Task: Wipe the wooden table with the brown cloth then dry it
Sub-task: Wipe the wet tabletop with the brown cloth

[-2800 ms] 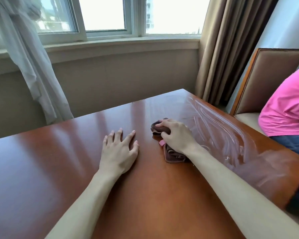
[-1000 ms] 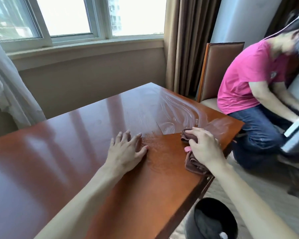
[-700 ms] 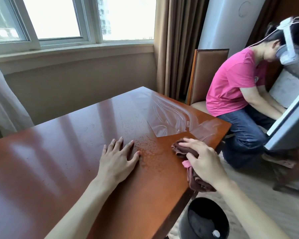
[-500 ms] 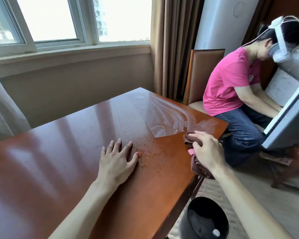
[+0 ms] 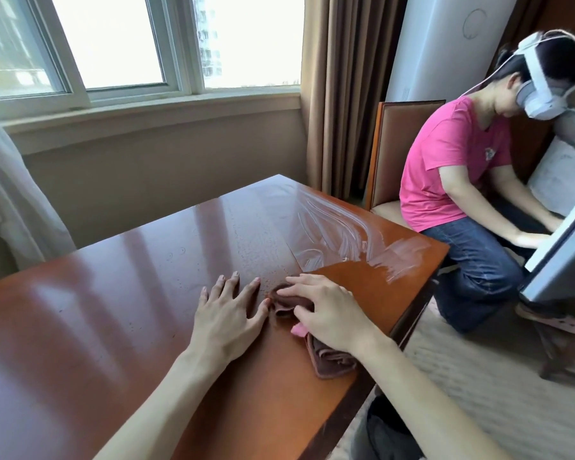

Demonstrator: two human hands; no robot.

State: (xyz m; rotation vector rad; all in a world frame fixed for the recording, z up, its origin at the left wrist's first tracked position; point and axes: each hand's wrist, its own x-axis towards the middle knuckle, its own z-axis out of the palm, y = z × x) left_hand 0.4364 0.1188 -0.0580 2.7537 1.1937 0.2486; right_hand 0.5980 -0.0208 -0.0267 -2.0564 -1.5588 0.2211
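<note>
Pressing down on the brown cloth [image 5: 326,355], the right hand [image 5: 329,313] lies flat on top of it with its fingers stretched out, not curled round it. The cloth is bunched up under the palm, and a small pink tag [image 5: 298,329] sticks out at its left side. The cloth is on the tabletop [image 5: 113,310], near the right edge.

The left hand [image 5: 228,313] is laid flat on the wood just beside the cloth, with its fingers spread wide and nothing held in its grip. Its thumb is very near the cloth's edge; touching cannot be told.

Small drops of water are seen on the wood past the fingers. Whitish wet streaks [image 5: 339,234] are smeared over the far right corner of the tabletop.

To the right, a person in a pink shirt [image 5: 452,161] and blue jeans is seen bent over beside a brown chair [image 5: 395,151], with a white headset [image 5: 541,91] worn on the head. A dark bin [image 5: 389,433] is seen on the floor under the tabletop's near right edge. A window [image 5: 120,44] and brown curtains [image 5: 342,88] are seen behind.
</note>
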